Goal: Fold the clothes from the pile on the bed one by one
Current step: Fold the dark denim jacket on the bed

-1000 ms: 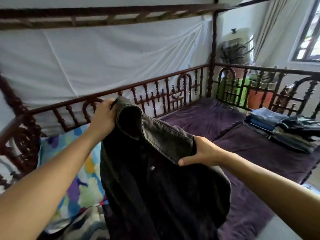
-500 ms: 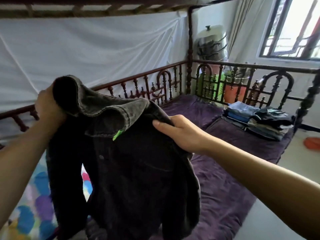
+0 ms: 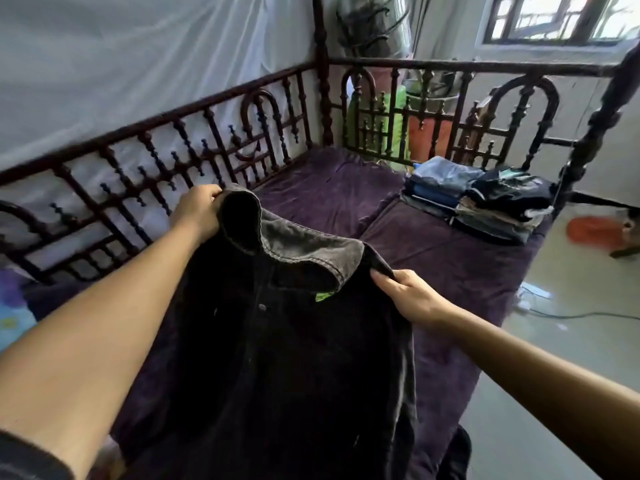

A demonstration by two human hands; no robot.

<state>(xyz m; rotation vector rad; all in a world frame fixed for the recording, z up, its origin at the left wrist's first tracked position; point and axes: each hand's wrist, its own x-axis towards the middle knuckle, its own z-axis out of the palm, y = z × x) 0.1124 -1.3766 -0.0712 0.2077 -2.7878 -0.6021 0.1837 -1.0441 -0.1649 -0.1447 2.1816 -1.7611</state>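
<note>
On my feed the person shows only as two arms. The left hand (image 3: 199, 211) and the right hand (image 3: 408, 299) are bare, and so are both forearms. A dark grey sleeve (image 3: 27, 459) covers the left arm at the bottom-left corner.

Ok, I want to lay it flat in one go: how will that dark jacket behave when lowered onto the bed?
Likely floppy: the jacket hangs limp below the left hand and right hand. Probably fairly heavy: its thick collar keeps a stiff curve. Unlikely to slip: the cloth looks coarse.
</note>
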